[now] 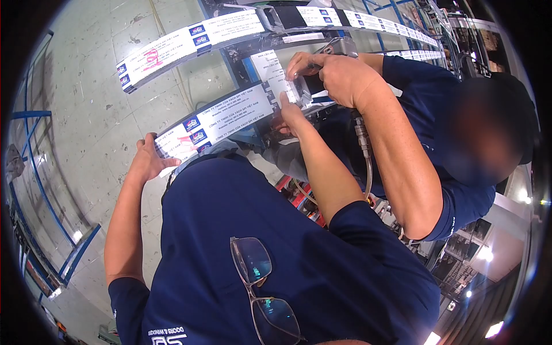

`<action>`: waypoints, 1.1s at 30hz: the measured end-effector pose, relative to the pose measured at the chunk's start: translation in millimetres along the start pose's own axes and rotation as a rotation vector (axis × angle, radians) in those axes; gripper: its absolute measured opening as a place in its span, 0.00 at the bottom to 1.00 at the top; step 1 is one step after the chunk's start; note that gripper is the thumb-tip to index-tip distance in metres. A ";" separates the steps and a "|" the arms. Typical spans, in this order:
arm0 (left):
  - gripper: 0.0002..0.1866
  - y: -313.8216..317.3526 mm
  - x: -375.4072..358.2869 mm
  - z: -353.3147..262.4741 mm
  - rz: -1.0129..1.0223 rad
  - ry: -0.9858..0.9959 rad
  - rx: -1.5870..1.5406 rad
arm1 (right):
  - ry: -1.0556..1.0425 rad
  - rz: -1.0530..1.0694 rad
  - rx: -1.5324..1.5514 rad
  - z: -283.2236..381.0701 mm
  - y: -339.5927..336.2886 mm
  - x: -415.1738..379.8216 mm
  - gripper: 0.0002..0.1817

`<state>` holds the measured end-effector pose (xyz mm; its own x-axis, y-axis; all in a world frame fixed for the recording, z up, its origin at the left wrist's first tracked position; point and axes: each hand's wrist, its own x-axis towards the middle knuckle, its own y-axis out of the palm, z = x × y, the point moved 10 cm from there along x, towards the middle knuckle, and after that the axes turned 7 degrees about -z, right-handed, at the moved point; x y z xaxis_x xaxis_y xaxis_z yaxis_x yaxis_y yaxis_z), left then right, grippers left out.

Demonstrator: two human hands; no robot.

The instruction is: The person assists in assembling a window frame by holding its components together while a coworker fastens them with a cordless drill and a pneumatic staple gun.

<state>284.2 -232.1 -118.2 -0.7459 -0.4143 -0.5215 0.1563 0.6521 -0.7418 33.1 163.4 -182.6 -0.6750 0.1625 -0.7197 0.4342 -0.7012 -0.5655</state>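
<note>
A long frame profile [233, 115], covered in white and blue printed protective film, lies across in front of my body. My left hand [148, 160] is closed around its left end, thumb on the near side and fingers over the far edge. Near the corner at the profile's right end, my right hand [292, 119] grips it with the thumb on top; its other fingers are partly hidden. A shorter film-covered piece [267, 66] meets the profile there. A co-worker's hands [339, 75] are at that corner, beside a dark power tool [340, 47].
Another film-covered profile [190, 46] runs parallel farther away. The co-worker [425, 109] leans in close at the right. An air hose [368, 172] hangs below a metal fitting [361, 135]. Blue metal racks [34, 155] stand at the left on the grey floor [86, 86].
</note>
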 end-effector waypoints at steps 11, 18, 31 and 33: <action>0.66 1.7 1.9 3.2 0.000 0.006 -0.017 | 0.003 0.016 0.023 0.2 0.7 -1.1 0.45; 0.67 10.8 7.2 14.6 -0.003 -0.017 -0.007 | -0.027 -0.048 0.114 -7.6 -3.3 3.7 0.46; 0.69 7.7 2.0 12.0 0.042 -0.044 -0.010 | -0.024 -0.043 0.020 -15.6 -1.9 11.5 0.47; 0.67 9.2 3.9 12.7 0.043 -0.033 0.042 | -0.022 -0.073 0.020 -14.9 -2.7 17.2 0.48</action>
<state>290.9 -235.7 -132.4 -0.7164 -0.4074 -0.5664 0.2152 0.6432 -0.7348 29.2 178.5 -199.5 -0.7177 0.1984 -0.6674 0.3711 -0.7020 -0.6078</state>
